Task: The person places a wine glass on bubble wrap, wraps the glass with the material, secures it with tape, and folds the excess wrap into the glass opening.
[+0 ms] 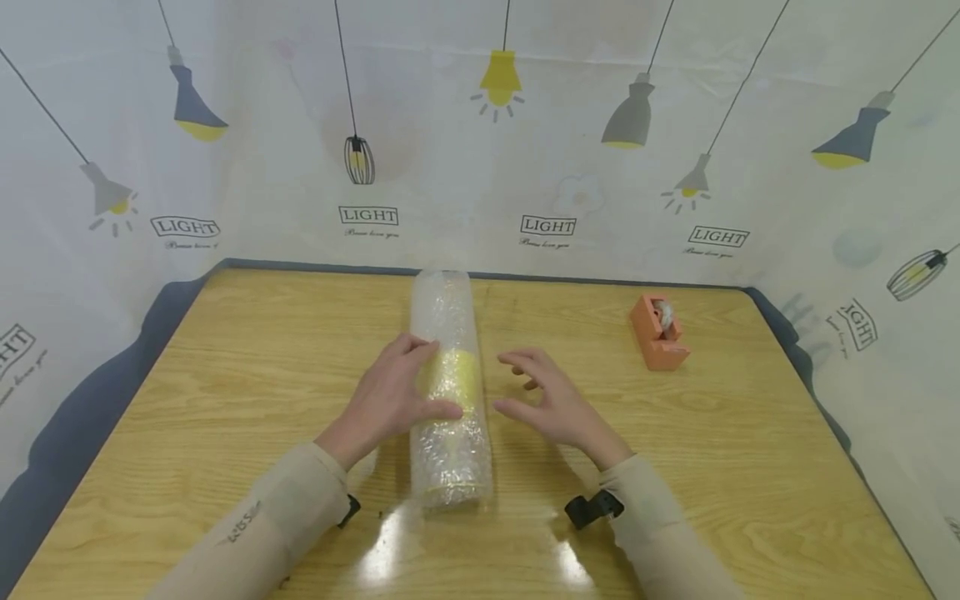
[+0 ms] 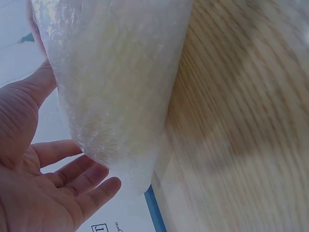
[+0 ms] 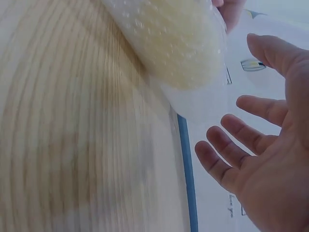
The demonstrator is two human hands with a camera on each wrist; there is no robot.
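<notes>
A long bundle in clear bubble wrap [image 1: 448, 450] lies on the wooden table, its length running away from me. Something yellow [image 1: 459, 377] shows through the wrap, but its kind is hidden. My left hand [image 1: 390, 392] rests against the bundle's left side, its thumb lying over the top. In the left wrist view, the fingers [image 2: 89, 181] of that hand are loosely bent and spread beside the wrap. To the right of the bundle, my right hand [image 1: 551, 400] hovers apart from it, fingers spread and holding nothing, as the right wrist view also shows.
An orange tape dispenser [image 1: 660, 333] with a roll of clear tape stands at the back right of the table [image 1: 720, 467]. Behind the table's far edge hangs a pale cloth [image 1: 450, 200] printed with lamps.
</notes>
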